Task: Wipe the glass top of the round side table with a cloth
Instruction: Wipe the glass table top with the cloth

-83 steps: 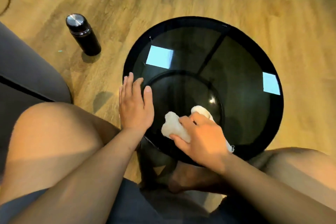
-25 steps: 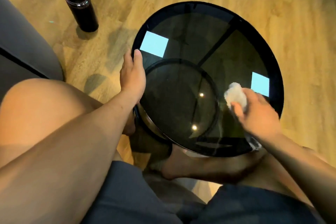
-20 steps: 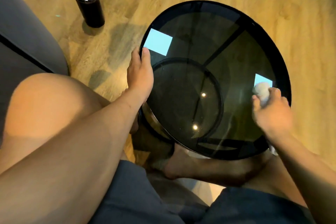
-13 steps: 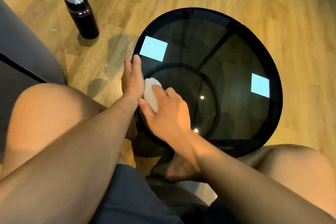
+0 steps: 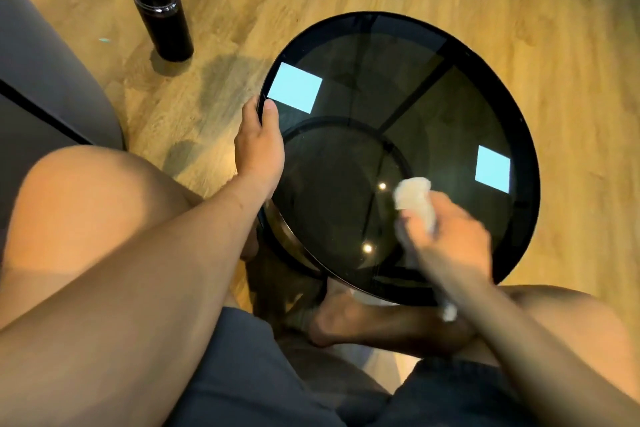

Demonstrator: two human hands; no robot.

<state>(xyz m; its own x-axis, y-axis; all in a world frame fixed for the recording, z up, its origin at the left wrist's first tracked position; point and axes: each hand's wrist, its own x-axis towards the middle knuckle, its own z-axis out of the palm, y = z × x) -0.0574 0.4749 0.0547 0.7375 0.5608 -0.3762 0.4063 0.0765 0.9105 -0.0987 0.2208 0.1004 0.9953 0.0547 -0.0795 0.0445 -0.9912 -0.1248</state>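
Observation:
A round side table with a dark glass top (image 5: 433,107) and a black rim stands on the wood floor between my knees. My left hand (image 5: 259,146) grips the table's left rim, thumb on the glass. My right hand (image 5: 446,239) is blurred with motion and presses a crumpled white cloth (image 5: 414,196) onto the near right part of the glass. A tail of the cloth (image 5: 448,312) hangs below my wrist. Two bright rectangular reflections show on the glass.
A black flask (image 5: 160,12) with a silver cap stands on the floor to the far left of the table. A grey sofa (image 5: 41,80) fills the left edge. My bare knees and a foot (image 5: 363,322) lie under the table's near edge.
My right hand has swept the cloth from the left side of the glass, beside my left hand, across to the near right. My left hand keeps its hold on the rim.

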